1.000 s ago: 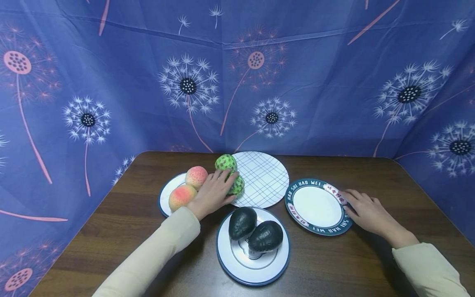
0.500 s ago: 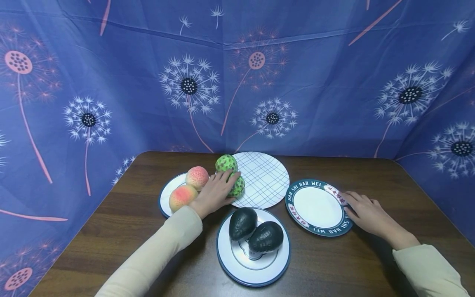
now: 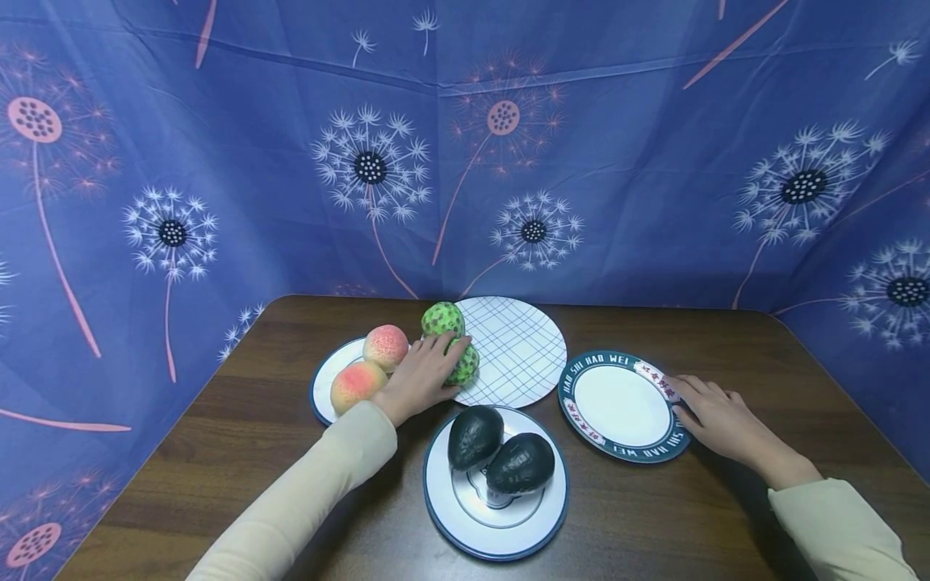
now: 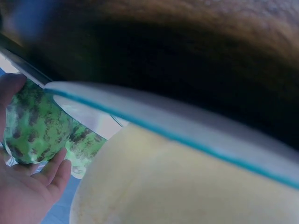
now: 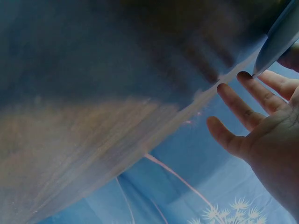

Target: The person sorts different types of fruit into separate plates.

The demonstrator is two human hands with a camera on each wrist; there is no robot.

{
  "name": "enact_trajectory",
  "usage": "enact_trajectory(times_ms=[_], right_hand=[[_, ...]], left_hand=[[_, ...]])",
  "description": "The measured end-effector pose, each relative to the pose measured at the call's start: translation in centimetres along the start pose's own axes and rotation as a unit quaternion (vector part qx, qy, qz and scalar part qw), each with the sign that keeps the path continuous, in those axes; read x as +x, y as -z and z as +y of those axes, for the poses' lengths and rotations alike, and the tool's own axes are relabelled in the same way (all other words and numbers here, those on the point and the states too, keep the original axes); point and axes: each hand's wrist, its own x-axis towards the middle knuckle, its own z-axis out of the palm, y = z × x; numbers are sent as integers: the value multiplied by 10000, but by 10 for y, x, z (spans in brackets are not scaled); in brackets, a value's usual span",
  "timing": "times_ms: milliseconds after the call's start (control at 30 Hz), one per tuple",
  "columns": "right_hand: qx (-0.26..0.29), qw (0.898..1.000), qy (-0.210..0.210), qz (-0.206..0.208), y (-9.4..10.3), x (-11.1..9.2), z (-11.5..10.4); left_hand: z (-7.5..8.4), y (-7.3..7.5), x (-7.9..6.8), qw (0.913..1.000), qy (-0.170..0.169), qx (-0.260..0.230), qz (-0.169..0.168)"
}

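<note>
In the head view my left hand [image 3: 421, 371] grips the nearer of two green, dark-spotted custard apples [image 3: 465, 363], with thumb and fingers on either side of it in the left wrist view [image 4: 35, 123]. The other custard apple [image 3: 441, 318] lies just behind it. Both are at the left side of a white plate with blue crossed lines [image 3: 519, 347]. My right hand [image 3: 726, 420] rests at the right rim of a green-rimmed plate [image 3: 617, 448] bearing white letters. Its fingers look fairly straight in the right wrist view, where part of the plate edge [image 5: 275, 44] shows.
Two peaches [image 3: 358, 386] lie on a blue-rimmed plate [image 3: 320, 393] left of my left hand. Two dark avocados [image 3: 519, 462] sit on another blue-rimmed plate [image 3: 501, 541] at the front. All the plates stand on a brown wooden table [image 3: 218, 452] before a blue dandelion-print cloth [image 3: 617, 161].
</note>
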Motion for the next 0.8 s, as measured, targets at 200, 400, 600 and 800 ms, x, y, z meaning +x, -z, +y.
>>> enact_trajectory(times_ms=[200, 400, 600, 800], right_hand=[[2, 10000, 49, 44, 0, -1, 1], [-11, 10000, 34, 50, 1, 0, 1], [-4, 10000, 15, 27, 3, -1, -1], [16, 10000, 8, -10, 6, -2, -2]], left_hand=[[1, 1, 1, 10000, -13, -38, -14], [3, 6, 6, 9999, -32, -94, -73], [7, 14, 13, 9997, -209, -110, 4], [12, 21, 23, 9990, -404, -150, 95]])
